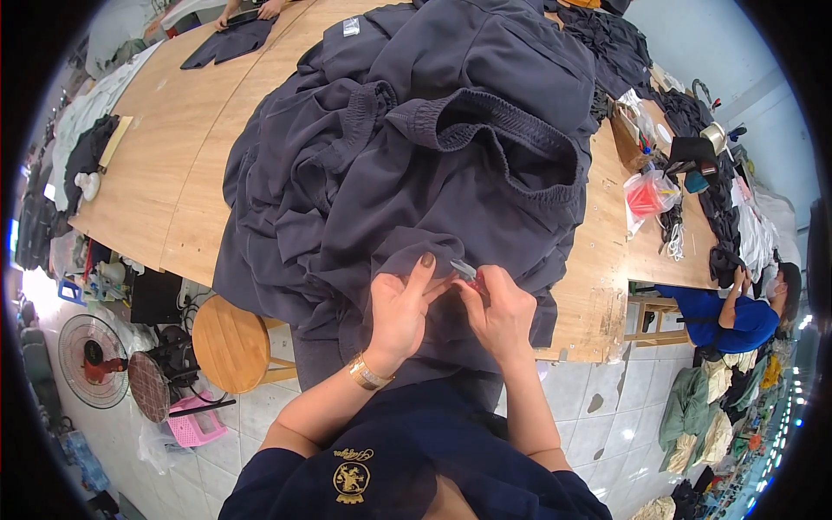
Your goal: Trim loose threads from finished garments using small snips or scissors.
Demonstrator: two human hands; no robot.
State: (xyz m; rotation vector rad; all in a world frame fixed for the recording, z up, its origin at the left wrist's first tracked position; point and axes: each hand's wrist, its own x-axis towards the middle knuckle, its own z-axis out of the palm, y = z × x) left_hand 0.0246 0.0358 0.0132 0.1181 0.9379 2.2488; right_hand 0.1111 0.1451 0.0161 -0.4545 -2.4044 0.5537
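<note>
A heap of dark grey garments [347,199] with gathered elastic waistbands lies in front of me, its near edge hanging over the table's front. My left hand [400,310] is closed on a fold of dark grey fabric [420,250], thumb on top and fingers partly behind the cloth. Close beside it, my right hand [503,312] grips a small pair of thread snips [462,269]. Their metal blades point up and left against the fabric, and a bit of red handle shows between my fingers. The exact spot under the blade tips is hard to make out.
The wooden table [204,147] carries the heap. A red-and-clear plastic bag [648,194] and black cloth lie to the right. A round stool [230,344] and a fan [93,360] stand at left. One person in blue [728,316] sits at right; another person's hands [251,12] work far left.
</note>
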